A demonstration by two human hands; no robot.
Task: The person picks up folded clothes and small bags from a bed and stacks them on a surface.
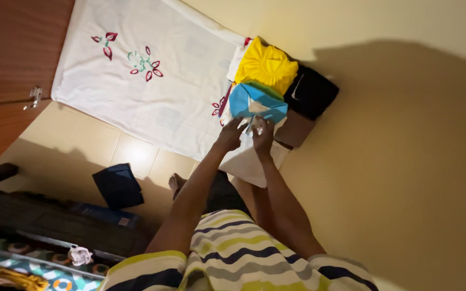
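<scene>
From the head view, both hands meet at the lower edge of a blue cloth (255, 102). The left hand (229, 136) and right hand (262, 134) have fingers curled tight, pinching its pale inner fabric between them. The blue cloth sits folded atop a stack of clothes, just below a yellow garment (267, 66) and beside a black garment (311, 91). The stack rests at the corner of a white embroidered sheet (146, 81) spread on the tiled floor (98, 140), against a cream wall (405, 161).
</scene>
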